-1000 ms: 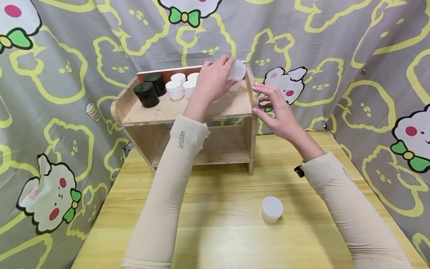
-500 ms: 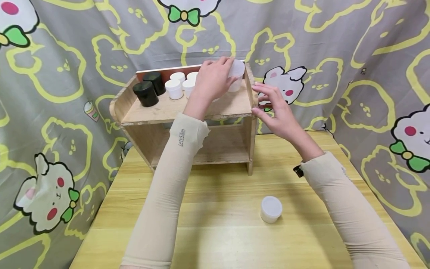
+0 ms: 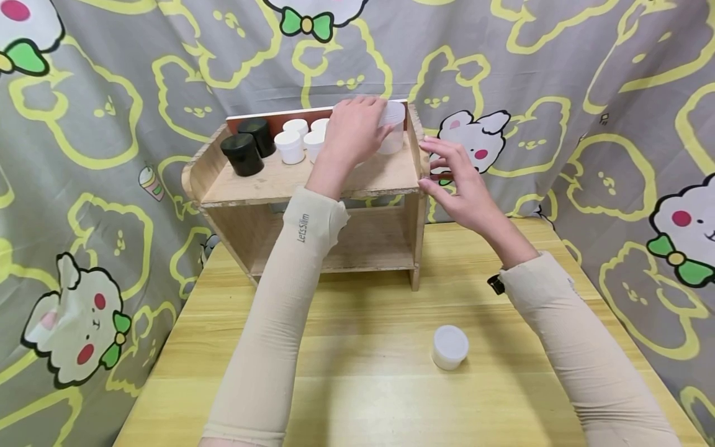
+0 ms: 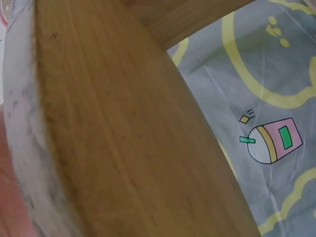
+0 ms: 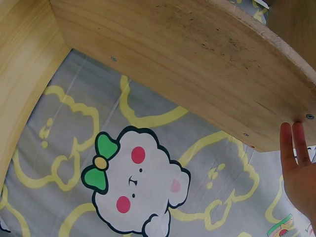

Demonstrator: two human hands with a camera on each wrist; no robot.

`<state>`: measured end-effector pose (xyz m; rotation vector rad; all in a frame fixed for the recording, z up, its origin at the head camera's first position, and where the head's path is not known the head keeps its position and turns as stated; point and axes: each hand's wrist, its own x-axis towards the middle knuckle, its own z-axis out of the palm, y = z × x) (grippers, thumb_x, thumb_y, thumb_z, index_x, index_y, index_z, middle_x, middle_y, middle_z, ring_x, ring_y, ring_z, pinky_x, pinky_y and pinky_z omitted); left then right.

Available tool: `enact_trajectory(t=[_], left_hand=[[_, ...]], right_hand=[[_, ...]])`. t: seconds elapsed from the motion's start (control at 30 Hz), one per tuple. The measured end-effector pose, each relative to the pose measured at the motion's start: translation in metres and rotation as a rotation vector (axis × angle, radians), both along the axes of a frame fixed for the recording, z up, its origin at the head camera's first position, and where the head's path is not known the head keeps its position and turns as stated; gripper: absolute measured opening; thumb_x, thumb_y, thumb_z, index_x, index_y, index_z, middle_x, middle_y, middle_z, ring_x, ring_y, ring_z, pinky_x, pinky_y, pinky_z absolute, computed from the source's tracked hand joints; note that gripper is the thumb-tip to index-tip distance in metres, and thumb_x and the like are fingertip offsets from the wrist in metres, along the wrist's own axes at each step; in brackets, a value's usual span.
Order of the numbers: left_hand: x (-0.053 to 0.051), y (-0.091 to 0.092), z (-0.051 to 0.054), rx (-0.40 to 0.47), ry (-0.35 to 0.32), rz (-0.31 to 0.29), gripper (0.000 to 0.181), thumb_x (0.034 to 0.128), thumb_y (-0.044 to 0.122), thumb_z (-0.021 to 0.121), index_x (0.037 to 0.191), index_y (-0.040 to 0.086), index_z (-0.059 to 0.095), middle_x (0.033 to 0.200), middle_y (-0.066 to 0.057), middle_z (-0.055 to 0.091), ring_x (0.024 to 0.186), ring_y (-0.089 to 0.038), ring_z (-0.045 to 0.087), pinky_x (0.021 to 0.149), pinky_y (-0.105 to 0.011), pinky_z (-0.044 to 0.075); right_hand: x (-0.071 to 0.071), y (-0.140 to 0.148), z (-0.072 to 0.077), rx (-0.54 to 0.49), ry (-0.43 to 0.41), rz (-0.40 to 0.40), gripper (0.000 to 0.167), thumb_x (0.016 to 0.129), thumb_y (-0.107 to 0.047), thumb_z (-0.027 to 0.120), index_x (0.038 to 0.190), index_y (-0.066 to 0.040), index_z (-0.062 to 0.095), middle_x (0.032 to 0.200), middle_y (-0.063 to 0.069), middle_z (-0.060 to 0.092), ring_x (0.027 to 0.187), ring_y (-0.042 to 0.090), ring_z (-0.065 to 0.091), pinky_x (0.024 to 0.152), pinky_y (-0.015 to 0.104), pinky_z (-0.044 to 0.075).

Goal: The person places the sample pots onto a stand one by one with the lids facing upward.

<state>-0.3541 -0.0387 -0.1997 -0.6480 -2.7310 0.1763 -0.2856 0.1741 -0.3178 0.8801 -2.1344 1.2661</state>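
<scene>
At the right end of the wooden shelf's top (image 3: 380,177) stands a translucent plastic jar (image 3: 394,127) with a lid. My left hand (image 3: 354,133) holds it from the left, thumb in front and fingertips out of sight behind. Against the outer right side of the shelf, my right hand (image 3: 459,183) rests its fingertips. Those fingers look straight in the right wrist view, touching the side panel (image 5: 197,64). The left wrist view is mostly filled by a wooden panel (image 4: 118,118), with a strip of skin at its left edge.
Two black jars (image 3: 242,155) and several white jars (image 3: 290,147) share the top shelf, some partly hidden by the left hand. A second translucent lidded jar (image 3: 449,347) stands on the table (image 3: 380,403). Patterned curtains (image 3: 491,56) surround the table's back and sides.
The translucent jar in my left hand has tipped from leaning toward the camera to upright on the shelf. My right hand stays at the shelf's side.
</scene>
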Motion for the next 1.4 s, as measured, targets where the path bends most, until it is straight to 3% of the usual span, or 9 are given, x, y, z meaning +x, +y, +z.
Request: enact_trajectory(t=[0.2, 0.47, 0.6, 0.73, 0.83, 1.0, 1.1, 1.27, 1.4], left_hand=[[0.000, 0.000, -0.001, 0.009, 0.026, -0.014, 0.058, 0.1094, 0.045, 0.045, 0.157, 0.012, 0.043, 0.161, -0.003, 0.048, 0.151, -0.024, 0.041, 0.123, -0.042, 0.033], [0.006, -0.002, -0.002, 0.050, 0.096, -0.064, 0.062, 0.1082, 0.044, 0.049, 0.160, 0.013, 0.039, 0.161, -0.003, 0.048, 0.151, -0.023, 0.041, 0.127, -0.039, 0.028], [0.015, -0.005, -0.006, 0.136, 0.173, -0.119, 0.059, 0.1078, 0.041, 0.052, 0.159, 0.015, 0.042, 0.158, -0.002, 0.050, 0.149, -0.022, 0.042, 0.127, -0.036, 0.026], [0.029, -0.009, -0.019, 0.270, 0.294, -0.202, 0.049, 0.1071, 0.035, 0.055, 0.152, 0.016, 0.053, 0.149, -0.002, 0.059, 0.141, -0.023, 0.050, 0.124, -0.035, 0.031], [0.041, -0.010, -0.033, 0.362, 0.397, -0.269, 0.042, 0.1061, 0.031, 0.057, 0.144, 0.014, 0.060, 0.139, -0.004, 0.065, 0.133, -0.025, 0.055, 0.120, -0.037, 0.036], [0.064, -0.013, -0.066, 0.541, 0.576, -0.422, 0.031, 0.1002, 0.019, 0.062, 0.128, 0.010, 0.070, 0.122, -0.006, 0.072, 0.116, -0.027, 0.063, 0.105, -0.039, 0.046], [0.079, -0.014, -0.091, 0.620, 0.620, -0.539, 0.027, 0.0937, 0.012, 0.067, 0.119, 0.007, 0.073, 0.114, -0.008, 0.074, 0.105, -0.026, 0.065, 0.096, -0.039, 0.050], [0.104, -0.010, -0.138, 0.573, 0.510, -0.678, 0.028, 0.0893, 0.013, 0.072, 0.117, 0.007, 0.073, 0.112, -0.007, 0.075, 0.102, -0.022, 0.067, 0.098, -0.033, 0.053], [0.123, -0.001, -0.173, 0.481, 0.280, -0.738, 0.038, 0.0896, 0.023, 0.076, 0.125, 0.011, 0.070, 0.121, -0.003, 0.073, 0.111, -0.018, 0.066, 0.104, -0.029, 0.050]], right_hand=[[0.001, 0.000, 0.002, -0.001, -0.002, 0.000, 0.057, 0.099, -0.005, 0.067, 0.152, -0.017, 0.049, 0.159, 0.003, 0.038, 0.114, 0.027, 0.063, 0.099, 0.021, 0.051], [0.001, -0.001, 0.001, 0.000, 0.004, 0.007, 0.057, 0.099, -0.005, 0.067, 0.152, -0.016, 0.049, 0.159, 0.002, 0.038, 0.114, 0.027, 0.063, 0.098, 0.045, 0.055], [0.000, -0.001, 0.001, -0.001, 0.002, 0.011, 0.057, 0.099, -0.005, 0.067, 0.152, -0.016, 0.048, 0.160, 0.001, 0.038, 0.114, 0.027, 0.063, 0.099, 0.044, 0.055], [-0.001, 0.000, 0.001, 0.002, 0.006, 0.012, 0.057, 0.099, -0.005, 0.067, 0.152, -0.016, 0.048, 0.160, 0.001, 0.038, 0.114, 0.027, 0.063, 0.099, 0.037, 0.055], [0.000, 0.001, 0.001, 0.007, 0.013, 0.015, 0.057, 0.099, -0.004, 0.068, 0.152, -0.015, 0.049, 0.160, 0.002, 0.038, 0.113, 0.027, 0.064, 0.099, 0.036, 0.055], [0.000, 0.004, 0.004, 0.049, 0.019, 0.013, 0.058, 0.098, -0.005, 0.069, 0.152, -0.016, 0.048, 0.157, 0.005, 0.040, 0.111, 0.026, 0.065, 0.098, 0.047, 0.056], [0.000, 0.006, 0.007, 0.087, 0.024, 0.006, 0.060, 0.097, -0.006, 0.070, 0.152, -0.016, 0.048, 0.156, 0.006, 0.041, 0.111, 0.026, 0.065, 0.098, 0.049, 0.056], [-0.001, 0.011, 0.012, 0.162, 0.032, -0.010, 0.063, 0.095, -0.005, 0.074, 0.152, -0.016, 0.048, 0.158, 0.004, 0.041, 0.110, 0.028, 0.067, 0.100, 0.044, 0.056], [-0.001, 0.015, 0.015, 0.199, 0.029, -0.016, 0.065, 0.094, -0.005, 0.074, 0.152, -0.017, 0.047, 0.159, 0.003, 0.041, 0.110, 0.031, 0.068, 0.100, 0.045, 0.056]])
